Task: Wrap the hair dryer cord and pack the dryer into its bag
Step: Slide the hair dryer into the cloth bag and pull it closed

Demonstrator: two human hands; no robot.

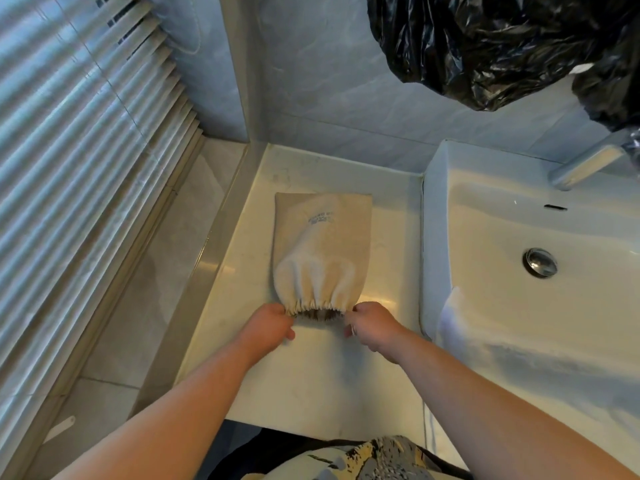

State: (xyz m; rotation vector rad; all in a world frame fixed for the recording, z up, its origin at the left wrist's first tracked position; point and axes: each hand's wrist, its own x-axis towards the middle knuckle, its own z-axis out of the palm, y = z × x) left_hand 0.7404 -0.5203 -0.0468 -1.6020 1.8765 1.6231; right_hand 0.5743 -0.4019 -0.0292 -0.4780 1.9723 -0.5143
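Fingers (pixel 290 335) of the left hand (pixel 268 323) are curled in and pinch the left end of the gathered mouth (pixel 320 308) of a beige cloth drawstring bag (pixel 322 244). The bag lies flat on the pale counter (pixel 242 306) with its closed end toward the wall. The hair dryer and its cord are not visible. The cloth swells just behind the mouth, so the dryer is probably inside already, but that is a guess. The right hand (pixel 370 323) pinches the other end of the mouth in the same way, with its fingers bent round the hem. A dark slit between the hands shows the mouth is not fully drawn closed.

Several things could go wrong from here:
- An uneven pull could bunch the gathers to one side and leave a gap.
- A loose turn of cord near the opening could catch in the hem and jam the closure.
- Lifting the bag by its mouth before it is tight could let the dryer slide out onto the hard counter.
- Swinging the bag rightward would bring it over the white basin (pixel 519 271) just beside it, which is risky for an electrical appliance if the basin is wet.

Blue print (pixel 320 218) sits upside-down on the bag's upper face in two short lines, too blurred to read.
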